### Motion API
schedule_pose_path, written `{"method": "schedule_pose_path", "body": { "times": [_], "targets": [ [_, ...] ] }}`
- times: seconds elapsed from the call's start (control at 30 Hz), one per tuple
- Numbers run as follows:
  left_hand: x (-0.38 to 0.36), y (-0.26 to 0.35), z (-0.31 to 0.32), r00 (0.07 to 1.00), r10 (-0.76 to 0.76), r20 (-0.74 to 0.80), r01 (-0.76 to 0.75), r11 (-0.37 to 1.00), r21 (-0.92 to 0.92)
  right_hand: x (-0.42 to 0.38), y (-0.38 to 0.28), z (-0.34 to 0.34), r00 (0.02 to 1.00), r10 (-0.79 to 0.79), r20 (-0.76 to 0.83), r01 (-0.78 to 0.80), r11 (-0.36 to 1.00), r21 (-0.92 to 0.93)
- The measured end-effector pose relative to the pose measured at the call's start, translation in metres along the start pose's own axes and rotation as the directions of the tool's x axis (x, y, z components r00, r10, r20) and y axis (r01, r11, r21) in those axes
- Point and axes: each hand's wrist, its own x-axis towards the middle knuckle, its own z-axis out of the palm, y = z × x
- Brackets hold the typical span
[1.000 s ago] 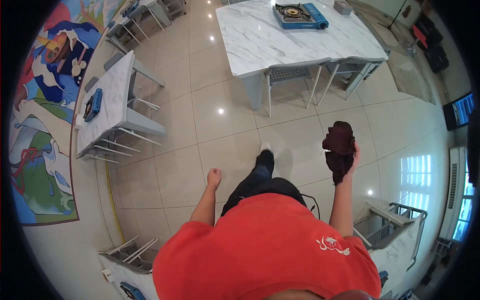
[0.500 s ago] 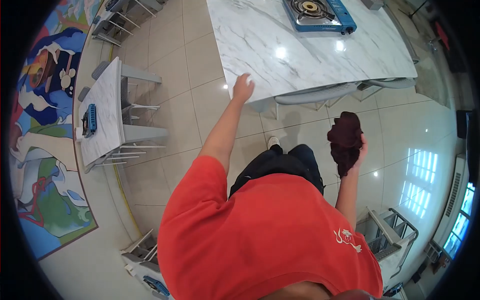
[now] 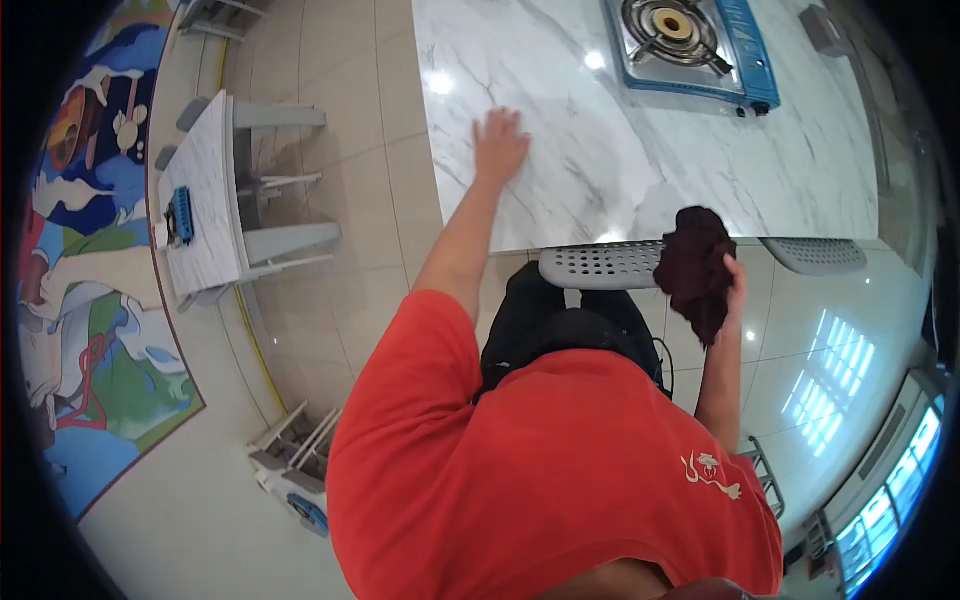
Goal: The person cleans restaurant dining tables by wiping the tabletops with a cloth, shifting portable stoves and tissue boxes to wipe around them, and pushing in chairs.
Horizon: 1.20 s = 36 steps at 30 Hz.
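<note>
My left hand (image 3: 501, 147) is over the left part of the white marble-patterned table (image 3: 560, 190), fingers spread and palm down; it looks to be resting on the top. Nothing is in it. A crumpled dark maroon cloth (image 3: 697, 272) is gripped in my right hand (image 3: 735, 295), just off the table's near edge, above a grey chair. The cloth hides part of that hand's fingers. Farther back on the tabletop sits a blue portable gas stove (image 3: 690, 50) with a round burner.
Two grey perforated chairs (image 3: 600, 267) are tucked at the near edge. A small grey box (image 3: 825, 30) stands at the far right of the tabletop. To the left, another marble-patterned table (image 3: 205, 190) carries a blue stove (image 3: 181, 215), beside a painted wall mural (image 3: 110, 370).
I have come closer to the table. My left hand has moved from near the table's corner to farther over its top. The cloth, still in my right hand, is nearer the table edge.
</note>
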Motion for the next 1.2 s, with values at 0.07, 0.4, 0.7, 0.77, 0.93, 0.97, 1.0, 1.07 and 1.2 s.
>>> {"method": "schedule_pose_path", "body": {
  "times": [0.07,0.4,0.7,0.77,0.93,0.97,1.0,1.07,1.2],
  "targets": [
    [-0.035,-0.043,-0.010,0.951,-0.302,-0.066,0.296,0.951,-0.094,0.031,-0.016,0.005,1.000,0.009,0.025,-0.007,0.998,-0.060],
    [-0.154,-0.079,-0.019,0.509,-0.860,0.016,0.741,0.429,-0.516,0.216,0.007,-0.001,0.721,-0.241,0.649,0.360,-0.670,-0.649],
    [-0.139,-0.045,-0.022,0.540,-0.806,0.243,0.752,0.332,-0.569,0.340,0.165,0.147,0.613,-0.382,0.692,0.184,-0.782,-0.595],
    [-0.140,-0.049,-0.025,0.553,-0.788,0.269,0.733,0.307,-0.607,0.328,0.211,0.169,0.613,-0.247,0.750,0.316,-0.793,-0.520],
    [-0.148,-0.061,-0.026,0.741,-0.651,0.164,0.670,0.699,-0.249,0.230,0.231,0.126,0.542,0.214,0.813,0.730,-0.598,-0.330],
    [-0.150,-0.061,-0.024,0.739,-0.654,0.163,0.672,0.696,-0.255,0.212,0.216,0.107,0.543,0.272,0.794,0.747,-0.588,-0.310],
    [-0.149,-0.059,-0.020,0.746,-0.654,0.126,0.659,0.698,-0.280,0.202,0.196,0.086,0.540,0.328,0.775,0.763,-0.579,-0.287],
    [-0.149,-0.058,-0.016,0.744,-0.662,0.090,0.653,0.692,-0.307,0.199,0.148,0.050,0.632,0.361,0.686,0.714,-0.616,-0.334],
    [-0.149,-0.058,-0.013,0.748,-0.664,0.004,0.632,0.710,-0.311,0.251,0.110,0.075,0.733,-0.021,0.680,0.384,-0.812,-0.439]
  ]
}}
